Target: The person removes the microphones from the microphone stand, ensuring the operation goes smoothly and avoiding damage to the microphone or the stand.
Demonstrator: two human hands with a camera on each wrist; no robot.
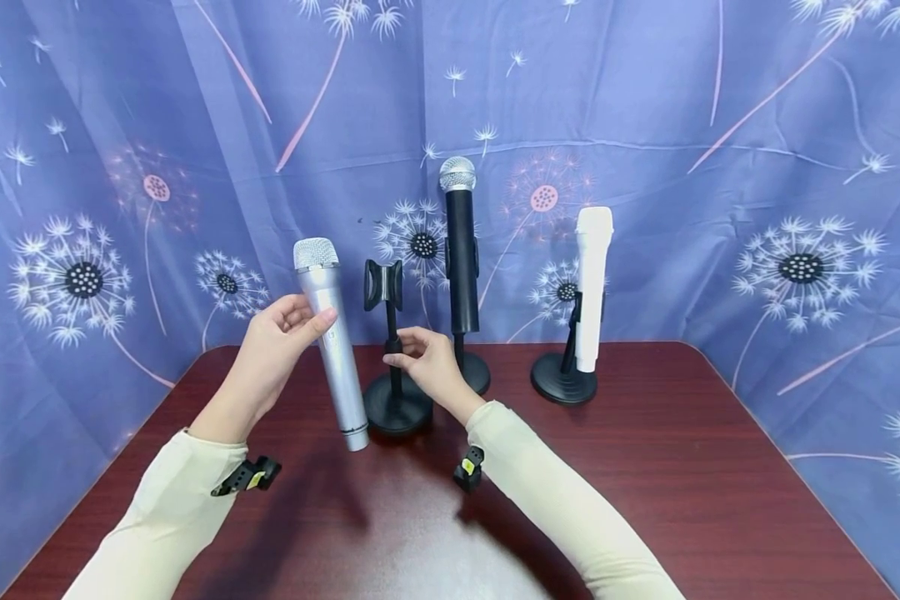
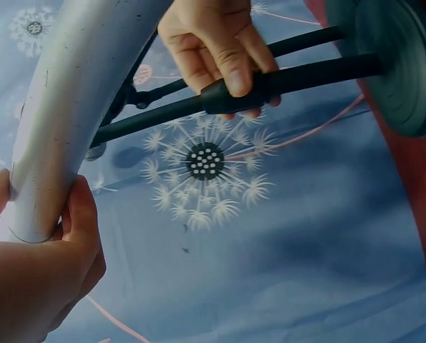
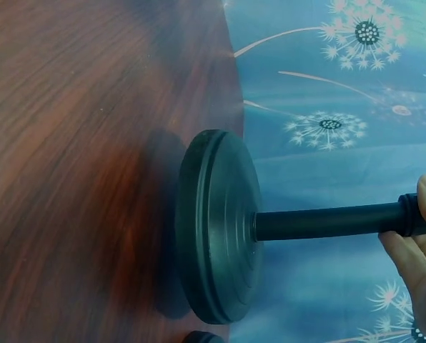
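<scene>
My left hand [image 1: 273,354] grips a silver microphone [image 1: 335,354] around its upper body, mesh head up and slightly tilted. In the left wrist view, thumb and fingers lie on both sides of the silver barrel [image 2: 77,107]. Just right of it stands a black microphone stand [image 1: 396,410] with an unoccupied clip [image 1: 383,285] on top. My right hand [image 1: 437,367] pinches the collar on the stand's pole between thumb and fingers. The right wrist view shows its round base [image 3: 224,229] beside the tabletop; whether it touches the wood I cannot tell.
Behind my right hand, a black microphone [image 1: 461,258] with a silver head stands upright in another stand. Farther right, a white microphone [image 1: 592,283] leans in a third stand [image 1: 562,380]. A blue dandelion-print curtain [image 1: 645,150] hangs behind the dark red table [image 1: 682,467].
</scene>
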